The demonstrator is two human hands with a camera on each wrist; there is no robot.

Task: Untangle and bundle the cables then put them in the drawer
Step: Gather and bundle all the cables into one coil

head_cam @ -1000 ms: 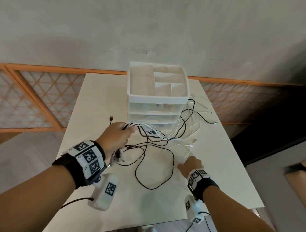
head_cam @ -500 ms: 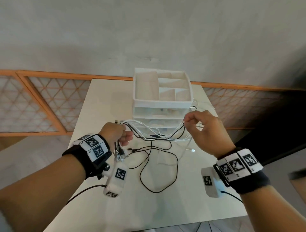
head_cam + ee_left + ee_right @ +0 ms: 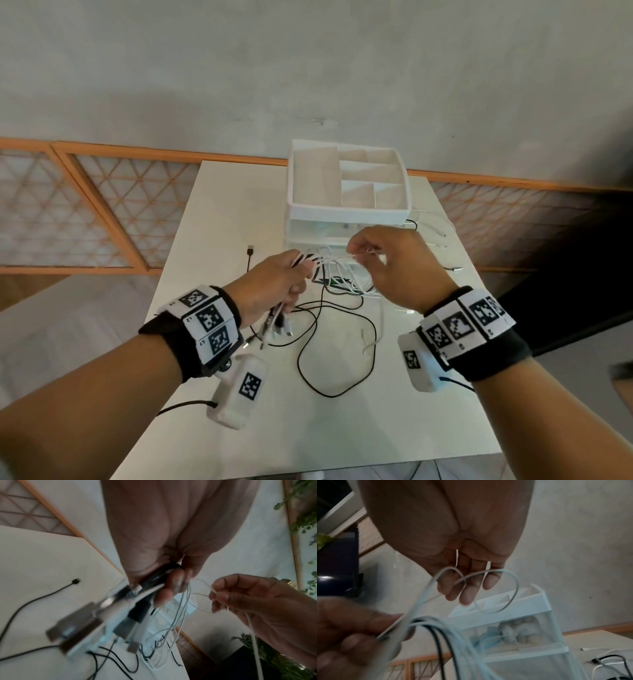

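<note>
Head view: the left hand (image 3: 274,287) is raised above the white tabletop (image 3: 212,240), its fingers curled round a bunch of black and white cables (image 3: 329,274). Connector ends (image 3: 277,325) hang below that fist. The right hand (image 3: 394,263) is level with it and close beside, thumb and forefinger pinching one thin white cable (image 3: 356,254). Behind the hands stands a white drawer unit (image 3: 346,212) with a divided tray on top (its drawers all pushed in). Loose black loops (image 3: 308,363) lie on the tabletop below the hands. One black plug (image 3: 250,249) lies apart to the left, and more cable ends (image 3: 442,236) lie to the right of the unit.

Left wrist view: the left hand (image 3: 164,566) clamps the bunched cords (image 3: 159,577); the plugs (image 3: 106,615) stick out towards the camera, blurred. The right hand (image 3: 254,601) pinches a white strand (image 3: 202,595) looped between the two hands.

Right wrist view: the right hand (image 3: 453,547) has its fingers (image 3: 467,592) half curled, a white cable loop (image 3: 513,588) passing through them. The left hand (image 3: 351,626) grips the bundle at lower left. The drawer unit (image 3: 522,622) sits behind; its upper clear drawer holds small, unclear items.
</note>
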